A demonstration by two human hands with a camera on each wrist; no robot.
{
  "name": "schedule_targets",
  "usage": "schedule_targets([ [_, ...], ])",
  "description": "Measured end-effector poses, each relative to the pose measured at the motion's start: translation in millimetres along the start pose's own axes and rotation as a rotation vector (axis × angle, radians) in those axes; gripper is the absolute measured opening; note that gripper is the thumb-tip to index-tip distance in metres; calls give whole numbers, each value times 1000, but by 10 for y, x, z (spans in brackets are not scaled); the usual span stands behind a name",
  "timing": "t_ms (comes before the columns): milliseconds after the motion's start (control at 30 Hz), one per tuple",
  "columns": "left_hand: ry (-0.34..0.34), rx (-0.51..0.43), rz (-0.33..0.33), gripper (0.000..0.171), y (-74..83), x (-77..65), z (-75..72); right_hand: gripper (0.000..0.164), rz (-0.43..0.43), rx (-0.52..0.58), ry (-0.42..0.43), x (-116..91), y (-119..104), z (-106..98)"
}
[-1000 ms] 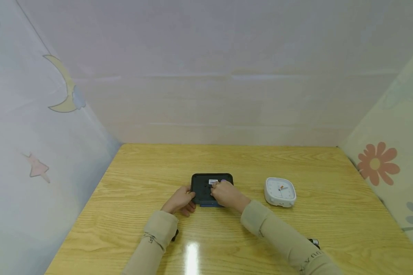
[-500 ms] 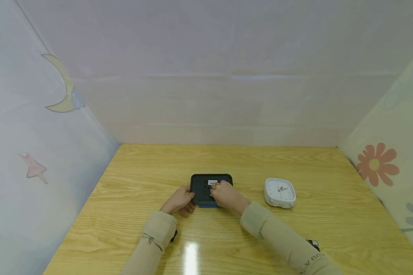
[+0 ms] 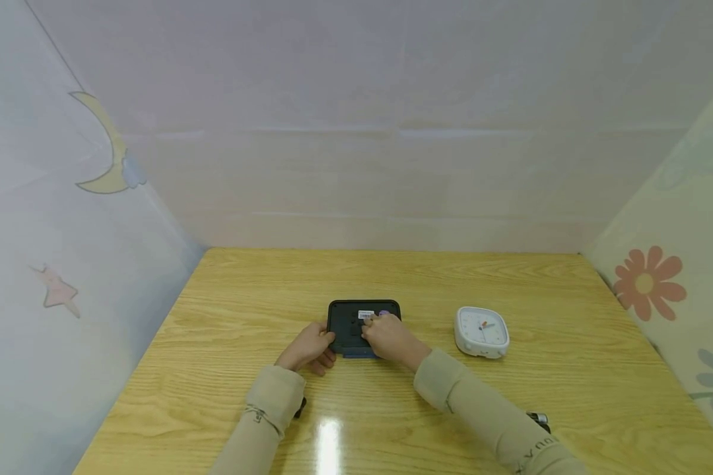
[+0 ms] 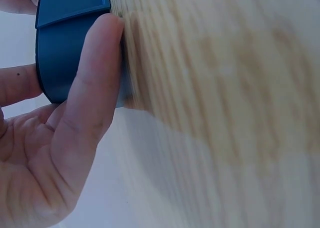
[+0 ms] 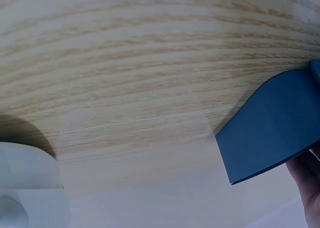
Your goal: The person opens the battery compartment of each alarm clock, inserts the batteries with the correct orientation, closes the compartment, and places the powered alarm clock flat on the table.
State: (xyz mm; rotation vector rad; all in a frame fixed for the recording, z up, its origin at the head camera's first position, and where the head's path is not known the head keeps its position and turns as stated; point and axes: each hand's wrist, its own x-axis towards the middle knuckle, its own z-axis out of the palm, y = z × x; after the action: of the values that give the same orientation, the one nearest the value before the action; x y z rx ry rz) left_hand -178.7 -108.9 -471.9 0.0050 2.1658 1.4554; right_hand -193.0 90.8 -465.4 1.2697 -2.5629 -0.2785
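Note:
A dark rectangular device (image 3: 346,333) with a black back panel, a small barcode sticker (image 3: 365,315) and blue sides (image 4: 62,63) lies on the wooden table, back side up. My left hand (image 3: 307,346) grips its left end, thumb on the upper edge and fingers along the near side. In the left wrist view, that hand's finger (image 4: 95,73) reaches across the blue side close to the table. My right hand (image 3: 390,340) bends its fingers down onto the middle of the back panel, just below the sticker; what lies under these fingertips is hidden.
To the right of the device stands a white square clock (image 3: 482,332) with rounded corners, which also shows in the right wrist view. A small black and silver object (image 3: 539,420) sits beside my right sleeve. Printed curtains surround the wooden table (image 3: 261,290).
Both hands keep their places on the device, with barely any motion in the right fingers. The whole head view has shifted slightly.

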Motion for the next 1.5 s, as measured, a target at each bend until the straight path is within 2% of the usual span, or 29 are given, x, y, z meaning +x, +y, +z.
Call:
schedule_targets([
  [300,4,18,-5,40,-5,24,-4,7,15,46,-43,0,19,-44],
  [700,23,42,0,41,-12,12,36,11,85,187,68,-72,-2,-17],
  [800,22,40,-2,42,-13,7,36,9,93,184,90,-77,-18,-18],
  [933,20,37,1,42,-19,14,35,3,101,123,101,-82,-36,4],
  [1033,17,40,3,42,-24,18,35,7,110,94,103,-80,-53,9],
  [1233,4,41,11,44,-29,22,40,18,124,128,85,-78,-87,-35],
  [1367,-2,40,12,42,-28,16,42,20,117,104,75,-81,-90,-49],
  [1500,-2,46,7,42,-26,11,40,16,104,99,127,-83,-82,-32],
])
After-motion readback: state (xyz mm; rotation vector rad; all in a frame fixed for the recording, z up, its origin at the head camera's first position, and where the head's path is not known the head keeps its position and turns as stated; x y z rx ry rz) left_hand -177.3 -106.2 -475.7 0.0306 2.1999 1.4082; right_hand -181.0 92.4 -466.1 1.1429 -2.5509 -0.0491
